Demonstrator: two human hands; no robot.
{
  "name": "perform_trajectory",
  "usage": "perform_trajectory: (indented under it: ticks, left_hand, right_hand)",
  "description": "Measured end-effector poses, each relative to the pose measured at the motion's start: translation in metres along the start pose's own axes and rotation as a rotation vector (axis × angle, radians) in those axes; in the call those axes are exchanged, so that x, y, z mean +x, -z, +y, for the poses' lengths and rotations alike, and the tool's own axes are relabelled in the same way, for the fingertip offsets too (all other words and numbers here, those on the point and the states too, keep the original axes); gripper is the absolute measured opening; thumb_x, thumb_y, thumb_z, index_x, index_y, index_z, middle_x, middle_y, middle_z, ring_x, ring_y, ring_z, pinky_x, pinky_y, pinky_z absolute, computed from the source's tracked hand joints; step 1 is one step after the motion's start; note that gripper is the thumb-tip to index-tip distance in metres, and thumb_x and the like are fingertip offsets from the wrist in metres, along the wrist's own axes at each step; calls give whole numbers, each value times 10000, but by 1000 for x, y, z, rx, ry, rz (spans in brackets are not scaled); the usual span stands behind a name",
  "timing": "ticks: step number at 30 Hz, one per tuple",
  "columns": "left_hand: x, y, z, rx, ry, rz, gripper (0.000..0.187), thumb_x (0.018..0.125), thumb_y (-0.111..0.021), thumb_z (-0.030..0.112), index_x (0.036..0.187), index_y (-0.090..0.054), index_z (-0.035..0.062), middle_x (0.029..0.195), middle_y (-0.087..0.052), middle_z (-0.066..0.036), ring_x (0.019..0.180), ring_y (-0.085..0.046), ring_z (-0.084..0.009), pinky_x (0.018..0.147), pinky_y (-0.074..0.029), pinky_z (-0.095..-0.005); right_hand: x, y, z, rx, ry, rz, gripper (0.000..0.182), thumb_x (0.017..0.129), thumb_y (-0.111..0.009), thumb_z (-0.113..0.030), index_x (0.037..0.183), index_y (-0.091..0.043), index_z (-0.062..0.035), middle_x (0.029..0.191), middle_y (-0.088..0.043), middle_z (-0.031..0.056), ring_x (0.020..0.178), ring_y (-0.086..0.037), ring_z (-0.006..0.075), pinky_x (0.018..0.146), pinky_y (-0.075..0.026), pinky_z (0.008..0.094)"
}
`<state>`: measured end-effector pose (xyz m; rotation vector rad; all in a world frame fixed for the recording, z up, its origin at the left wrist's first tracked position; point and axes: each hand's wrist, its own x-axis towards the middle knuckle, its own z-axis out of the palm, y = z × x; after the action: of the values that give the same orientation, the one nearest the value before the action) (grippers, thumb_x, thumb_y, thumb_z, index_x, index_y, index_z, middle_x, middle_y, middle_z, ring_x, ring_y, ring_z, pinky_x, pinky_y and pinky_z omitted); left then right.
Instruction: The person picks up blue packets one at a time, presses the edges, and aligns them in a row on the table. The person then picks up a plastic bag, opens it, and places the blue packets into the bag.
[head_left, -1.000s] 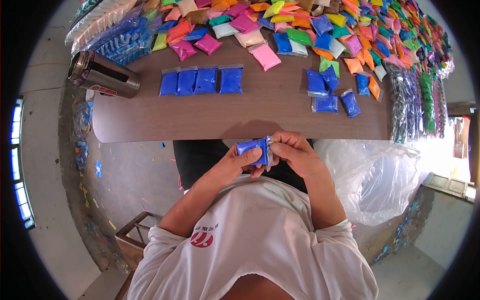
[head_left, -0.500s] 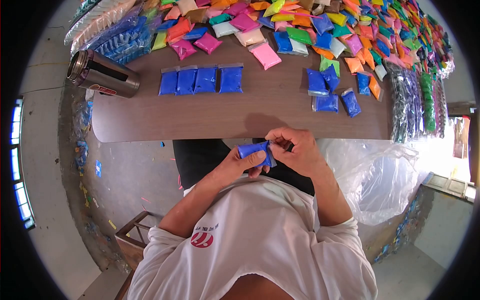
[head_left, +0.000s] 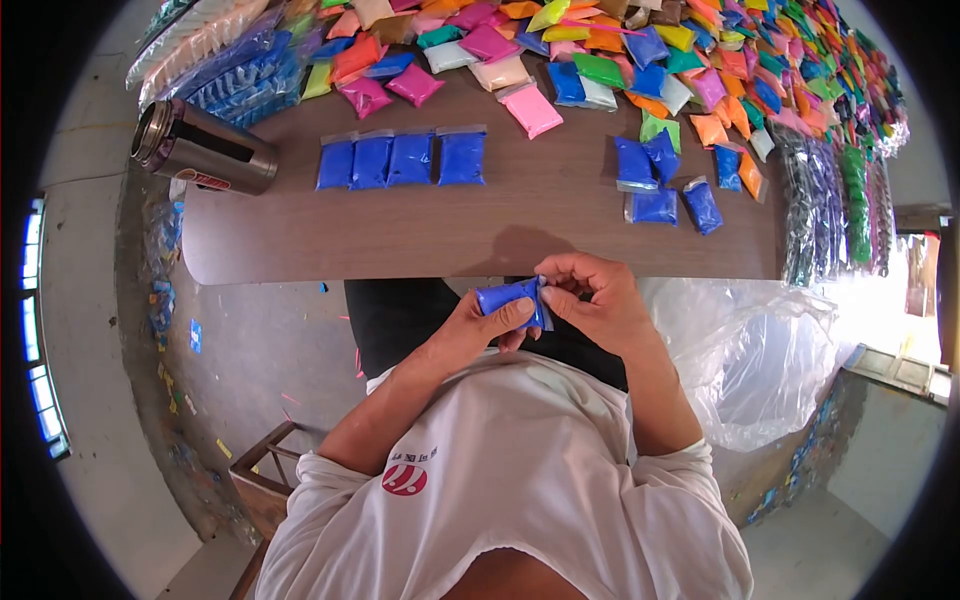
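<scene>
A small blue packet (head_left: 506, 297) in clear plastic is held over my lap, just in front of the table edge. My left hand (head_left: 478, 325) wraps around its body, thumb on top. At the packet's right end, the thumb and index finger of my right hand (head_left: 598, 303) pinch the clear plastic edge. On the table beyond lies a row of several flat blue packets (head_left: 410, 160). To the right, more blue packets (head_left: 654, 207) lie in a loose cluster, some overlapping.
A large heap of coloured packets (head_left: 600, 68) covers the table's far side. A steel flask (head_left: 205, 148) lies tilted at the left, near bundled packets (head_left: 245, 85). Strips of packets (head_left: 825, 205) hang at the right edge, above a clear plastic bag (head_left: 755, 360). A wooden stool (head_left: 262, 470) stands lower left.
My right thumb and fingers have shifted slightly and closed in on the packet's plastic edge. My left hand keeps its hold, and the packets on the table are unmoved.
</scene>
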<state>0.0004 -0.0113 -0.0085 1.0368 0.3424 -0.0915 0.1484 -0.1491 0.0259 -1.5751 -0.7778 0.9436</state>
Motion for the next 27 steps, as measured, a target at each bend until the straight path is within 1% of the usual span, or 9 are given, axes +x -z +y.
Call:
perform_trajectory:
  ticks: [2,5,8,14,17,20,23,26,27]
  left_hand:
    - [0,-2,2,18,-11,-20,416,928,-586,442,866,-640,34,753,-629,-49,609,-545,-89,540,-434,-235]
    - [0,-2,2,15,-14,-4,411,925,-592,438,867,-642,34,746,-629,-47,607,-548,-89,538,-434,-232]
    - [0,-2,2,19,-19,4,410,926,-592,432,860,-645,32,742,-633,-48,594,-544,-90,535,-431,-230]
    - [0,-1,-2,5,-8,40,393,932,-591,428,834,-650,52,754,-627,-31,590,-509,-69,525,-406,-220]
    - [1,-3,1,31,-11,32,396,934,-587,430,826,-650,54,743,-621,-25,584,-500,-64,519,-398,-216]
    - [2,-2,0,47,-27,13,394,935,-587,427,819,-649,56,735,-613,-19,576,-485,-56,512,-387,-214]
    - [1,2,-1,81,-18,19,405,934,-584,426,861,-643,32,759,-624,-45,586,-519,-78,528,-413,-220]
    - [2,2,-4,89,-22,43,397,935,-583,422,878,-644,34,758,-625,-42,590,-522,-75,523,-411,-217]
    - [2,1,-4,86,-23,47,395,935,-584,421,884,-646,35,759,-624,-41,592,-522,-74,522,-411,-217]
  right_hand:
    - [1,-1,-1,-70,14,24,203,863,-650,-3,1064,-629,18,877,-660,38,765,-604,66,690,-506,217]
    - [1,-4,-1,-9,-21,60,185,863,-645,5,1045,-627,35,880,-661,44,769,-610,71,685,-509,216]
    - [1,-2,3,176,-77,20,140,867,-640,-6,996,-637,49,843,-661,49,735,-606,59,659,-506,210]
    - [-4,-3,3,150,-68,7,125,878,-633,15,993,-619,64,873,-655,48,757,-617,76,669,-511,209]
    - [-4,-3,8,81,-44,43,125,892,-649,-72,949,-638,39,817,-651,26,701,-567,41,607,-468,203]
    - [-2,-1,17,147,-9,102,184,927,-621,-156,935,-639,26,792,-641,15,681,-535,37,590,-449,206]
    - [-2,2,18,102,71,187,244,947,-602,-237,920,-640,3,767,-627,-2,663,-513,38,583,-435,208]
    - [-7,1,-2,129,-109,112,242,951,-593,-224,965,-652,10,808,-646,29,716,-579,83,609,-469,219]
    - [-8,1,-2,154,-128,88,239,946,-601,-226,969,-653,6,804,-643,27,708,-577,80,601,-470,217]
